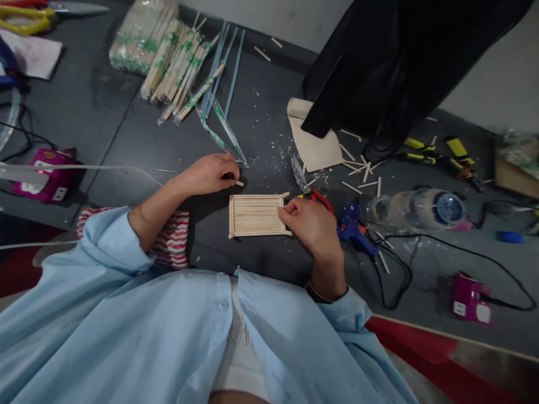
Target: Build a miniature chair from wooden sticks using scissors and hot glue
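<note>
A small rectangular panel of wooden sticks [257,215] lies flat on the dark table in front of me, with sticks along its left and right ends. My right hand [305,221] is at the panel's right end, its fingertips pinched together there; what they grip, if anything, is hidden. Beyond the panel's upper left corner, my left hand [217,173] pinches a short wooden stick [239,183], apart from the panel. Right of my right hand sits a blue glue gun [353,227] with a black cord. Red-handled pliers [322,200] are partly hidden behind that hand.
Wrapped chopsticks [181,70] and blue-grey strips [234,73] lie at the back left. Cut stick pieces [366,171] are scattered right of a beige paper [315,146]. A plastic bottle [415,207], yellow-black cutters [457,148], purple boxes [470,300] and scissors [29,19] lie around.
</note>
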Motion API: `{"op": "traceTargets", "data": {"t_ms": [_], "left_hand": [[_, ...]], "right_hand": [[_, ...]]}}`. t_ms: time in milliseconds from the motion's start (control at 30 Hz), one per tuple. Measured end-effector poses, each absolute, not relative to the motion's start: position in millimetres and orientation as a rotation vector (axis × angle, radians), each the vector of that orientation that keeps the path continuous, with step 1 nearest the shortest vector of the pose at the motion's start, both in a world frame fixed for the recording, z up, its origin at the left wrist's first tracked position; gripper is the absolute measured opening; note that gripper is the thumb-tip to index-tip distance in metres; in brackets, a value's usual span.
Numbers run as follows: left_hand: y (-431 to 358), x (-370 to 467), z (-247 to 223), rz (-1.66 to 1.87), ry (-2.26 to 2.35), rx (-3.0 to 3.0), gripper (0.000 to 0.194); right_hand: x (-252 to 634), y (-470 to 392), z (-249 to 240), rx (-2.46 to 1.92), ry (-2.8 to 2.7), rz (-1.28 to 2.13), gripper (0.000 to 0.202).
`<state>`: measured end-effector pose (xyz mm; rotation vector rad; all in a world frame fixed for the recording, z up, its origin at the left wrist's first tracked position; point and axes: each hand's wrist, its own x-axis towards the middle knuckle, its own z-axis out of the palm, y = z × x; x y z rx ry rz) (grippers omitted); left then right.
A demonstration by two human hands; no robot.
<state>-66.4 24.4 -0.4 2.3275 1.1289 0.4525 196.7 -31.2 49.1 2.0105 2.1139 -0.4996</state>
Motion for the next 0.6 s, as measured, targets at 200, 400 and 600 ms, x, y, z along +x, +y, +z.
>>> {"op": "traceTargets", "data": {"t_ms": [200, 400, 600], "left_hand": [[21.6, -64.7, 13.6, 0.761, 1.054, 1.909, 0.009], [10.5, -53.5, 24.4, 0.942, 0.879, 1.315, 0.030], [1.6, -42.9, 25.7, 0.836, 0.834, 1.272, 0.039]], "right_hand": [[200.6, -39.6, 61.3, 2.210, 2.517, -0.829, 0.023], [176.0, -46.7, 62.6, 2.183, 2.737, -1.492, 0.025], [154.1, -46.3, 61.3, 2.219, 2.802, -1.471, 0.031]]}}
